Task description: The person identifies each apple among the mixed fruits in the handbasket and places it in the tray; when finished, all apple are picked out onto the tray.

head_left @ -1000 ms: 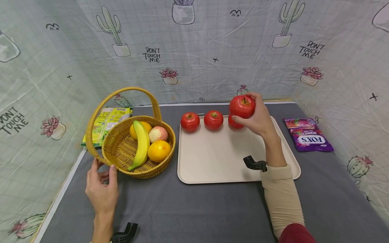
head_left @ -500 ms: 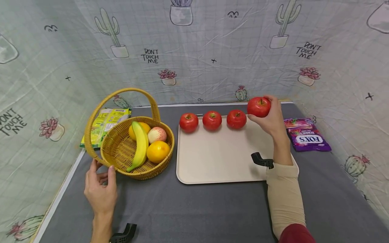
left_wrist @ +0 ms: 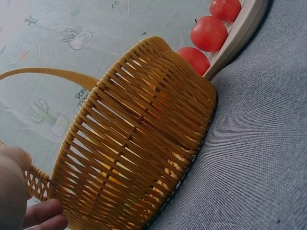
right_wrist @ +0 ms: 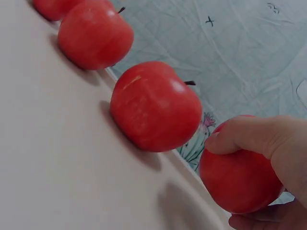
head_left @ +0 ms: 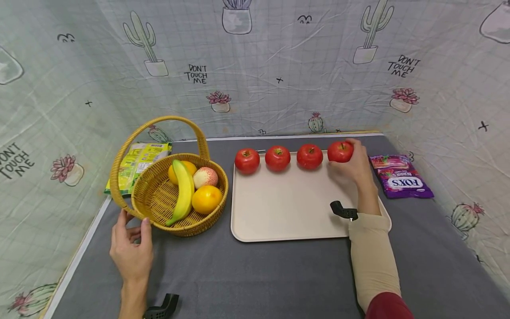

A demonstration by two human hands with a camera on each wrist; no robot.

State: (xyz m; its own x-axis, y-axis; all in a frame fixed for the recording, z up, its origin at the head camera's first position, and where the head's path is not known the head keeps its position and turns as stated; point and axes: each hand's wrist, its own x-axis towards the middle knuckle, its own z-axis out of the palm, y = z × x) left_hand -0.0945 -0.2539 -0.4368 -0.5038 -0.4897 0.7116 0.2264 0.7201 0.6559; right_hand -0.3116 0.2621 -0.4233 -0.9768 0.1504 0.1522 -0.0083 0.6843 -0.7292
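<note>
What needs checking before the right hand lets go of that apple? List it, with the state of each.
1. Right hand grips the fourth apple: ok.
2. Apple fully resting on the tray: cannot tell; it sits at the far edge, its underside hidden.
3. Gap to the third apple: ok, apart.
4. Row in line with the first apple and second apple: ok.
5. Left hand steadies the basket: ok, fingers at its rim.
6. Candy bag off the tray: ok.
</note>
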